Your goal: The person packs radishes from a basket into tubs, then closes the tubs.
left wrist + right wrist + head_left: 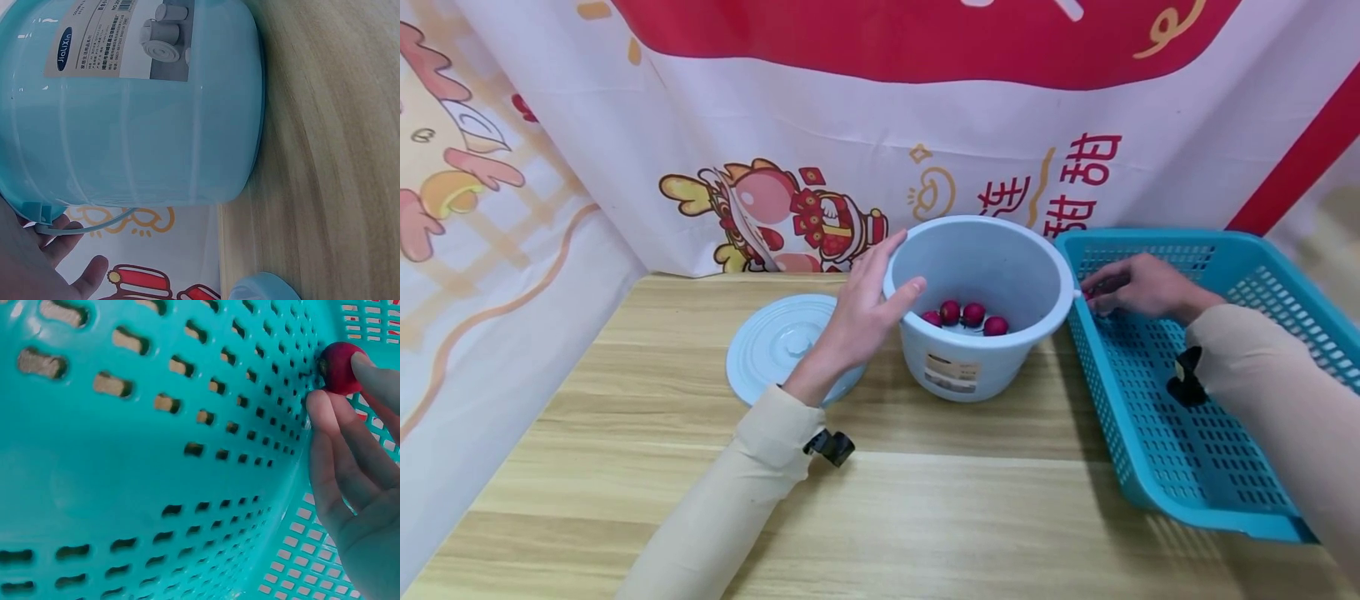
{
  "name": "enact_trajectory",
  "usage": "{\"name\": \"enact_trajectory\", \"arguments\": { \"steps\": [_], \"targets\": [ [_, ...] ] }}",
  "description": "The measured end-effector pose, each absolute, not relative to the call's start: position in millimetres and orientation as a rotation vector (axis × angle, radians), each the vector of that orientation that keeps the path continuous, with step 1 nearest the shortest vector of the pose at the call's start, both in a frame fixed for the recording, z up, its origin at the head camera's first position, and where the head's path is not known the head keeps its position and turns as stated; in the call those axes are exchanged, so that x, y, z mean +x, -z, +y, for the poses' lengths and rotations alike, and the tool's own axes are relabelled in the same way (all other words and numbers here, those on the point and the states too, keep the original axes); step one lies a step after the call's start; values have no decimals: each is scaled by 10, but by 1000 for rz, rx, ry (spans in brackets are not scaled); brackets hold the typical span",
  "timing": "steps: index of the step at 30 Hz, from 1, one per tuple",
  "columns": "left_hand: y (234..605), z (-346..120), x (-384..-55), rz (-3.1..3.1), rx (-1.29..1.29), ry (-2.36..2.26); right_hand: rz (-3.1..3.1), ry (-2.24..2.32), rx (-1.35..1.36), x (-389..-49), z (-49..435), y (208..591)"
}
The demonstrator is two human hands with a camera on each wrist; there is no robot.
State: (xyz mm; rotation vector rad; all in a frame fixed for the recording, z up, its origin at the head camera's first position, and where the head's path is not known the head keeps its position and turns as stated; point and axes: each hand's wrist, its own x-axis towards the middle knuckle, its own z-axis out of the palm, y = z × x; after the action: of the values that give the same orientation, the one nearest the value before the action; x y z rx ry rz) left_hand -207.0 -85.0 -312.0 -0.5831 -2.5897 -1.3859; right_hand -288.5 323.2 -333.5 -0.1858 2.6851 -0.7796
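A light-blue plastic bucket stands upright on the table, with several small round dark-red fruits at its bottom. My left hand rests on the bucket's left rim, thumb over the edge and fingers fairly straight along the outside. In the left wrist view, those fingers lie by the bucket's thin handle. Inside the turquoise basket on the right, my right hand pinches one red fruit between thumb and fingers, close to the perforated side wall.
Left of the bucket, its round light-blue lid lies flat on the wooden table, partly behind my left forearm. A printed cloth hangs behind the table's back edge. The basket's left rim stands right beside the bucket.
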Motion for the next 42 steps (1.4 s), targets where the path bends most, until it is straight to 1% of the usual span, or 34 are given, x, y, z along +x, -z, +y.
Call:
{"name": "enact_trajectory", "arguments": {
  "steps": [6,12,25,34,42],
  "targets": [
    [3107,-851,-2066,-2586,-587,1378,2713,829,-194,-2858,3256,3168],
    [3113,-857,-2077,-2592,-588,1381,2734,922,-141,-2800,3265,2932],
    [3118,-855,-2074,-2587,-587,1379,2837,1225,-78,-2636,3017,2602],
    [3112,-855,-2069,-2583,-596,1381,2887,1408,-181,-2485,2725,2431],
    [3118,-860,-2072,-2586,-586,1378,2837,1529,-321,-2388,2355,2336]
  ]
}}
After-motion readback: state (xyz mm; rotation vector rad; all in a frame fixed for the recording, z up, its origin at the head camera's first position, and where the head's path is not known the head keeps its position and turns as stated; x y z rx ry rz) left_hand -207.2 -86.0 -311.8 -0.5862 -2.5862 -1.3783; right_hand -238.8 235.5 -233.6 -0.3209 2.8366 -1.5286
